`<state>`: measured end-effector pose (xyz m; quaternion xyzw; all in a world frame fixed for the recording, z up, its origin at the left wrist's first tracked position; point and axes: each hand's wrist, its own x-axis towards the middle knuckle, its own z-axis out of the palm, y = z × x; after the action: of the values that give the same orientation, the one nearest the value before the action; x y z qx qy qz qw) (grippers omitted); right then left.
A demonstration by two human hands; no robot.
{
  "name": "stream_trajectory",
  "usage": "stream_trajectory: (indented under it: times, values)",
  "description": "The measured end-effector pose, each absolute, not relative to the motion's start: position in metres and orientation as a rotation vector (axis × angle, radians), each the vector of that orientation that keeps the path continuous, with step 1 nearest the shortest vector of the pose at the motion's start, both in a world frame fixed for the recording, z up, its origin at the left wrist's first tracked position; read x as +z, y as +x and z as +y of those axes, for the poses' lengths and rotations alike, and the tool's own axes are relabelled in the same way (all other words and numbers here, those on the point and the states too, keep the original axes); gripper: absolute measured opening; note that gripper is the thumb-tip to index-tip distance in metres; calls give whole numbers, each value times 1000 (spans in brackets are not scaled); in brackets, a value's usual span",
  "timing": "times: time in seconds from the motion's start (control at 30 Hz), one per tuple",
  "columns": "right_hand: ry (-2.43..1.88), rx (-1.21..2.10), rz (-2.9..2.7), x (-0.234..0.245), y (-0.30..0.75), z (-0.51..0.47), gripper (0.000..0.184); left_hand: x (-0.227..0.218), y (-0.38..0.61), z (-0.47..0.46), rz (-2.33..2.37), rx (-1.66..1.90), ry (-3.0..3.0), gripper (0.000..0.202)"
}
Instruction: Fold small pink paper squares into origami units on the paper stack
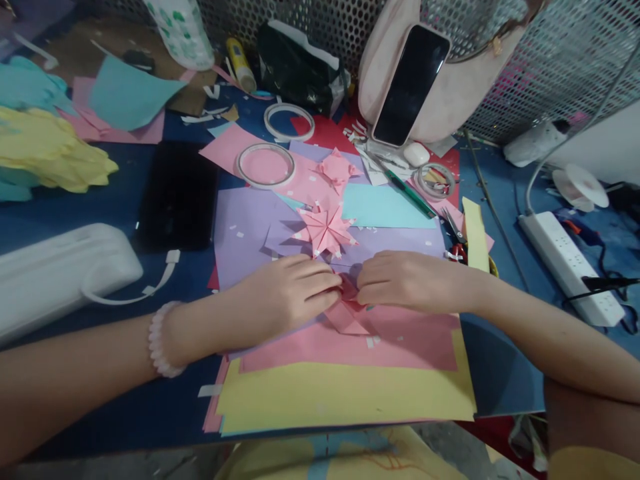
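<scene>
My left hand point(287, 293) and my right hand point(405, 280) meet fingertip to fingertip over a small folded pink paper piece point(347, 312), both pinching and pressing it flat on a stack of pink point(400, 347) and yellow point(345, 393) sheets. Most of the piece is hidden under my fingers. Just beyond my hands lies a finished pink paper star point(325, 230) on purple paper point(240, 233). A second folded pink shape point(336, 168) lies farther back. A pale bead bracelet point(159, 340) circles my left wrist.
Tape rolls point(265, 165) point(289, 121), a green pen point(407, 192), scissors point(455, 230), a black phone point(177, 193) and a white case point(55, 273) lie around. A phone point(411, 83) leans on a pink bag. A power strip point(570, 267) is at right, crumpled paper point(45, 150) at left.
</scene>
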<state>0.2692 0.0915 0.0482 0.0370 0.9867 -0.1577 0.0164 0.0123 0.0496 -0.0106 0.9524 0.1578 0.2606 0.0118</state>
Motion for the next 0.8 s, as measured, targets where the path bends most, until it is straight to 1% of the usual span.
stream_trajectory:
  times: [0.1, 0.27, 0.43, 0.6, 0.7, 0.8]
  values:
    - [96, -555, 3023, 48, 265, 96, 36, -11, 12, 50, 504, 790, 2973, 36]
    - [74, -671, 2868, 56, 256, 96, 31, -13, 12, 50, 488, 839, 2959, 44]
    - [81, -663, 2806, 65, 254, 94, 26, -13, 11, 50, 488, 794, 2961, 43]
    - [76, -620, 2790, 64, 253, 96, 27, -14, 11, 51, 465, 805, 2948, 43]
    - [119, -639, 2767, 61, 250, 99, 20, -13, 10, 50, 479, 827, 2939, 43]
    - [242, -742, 2686, 60, 245, 100, 11, -12, 10, 50, 484, 816, 2962, 42]
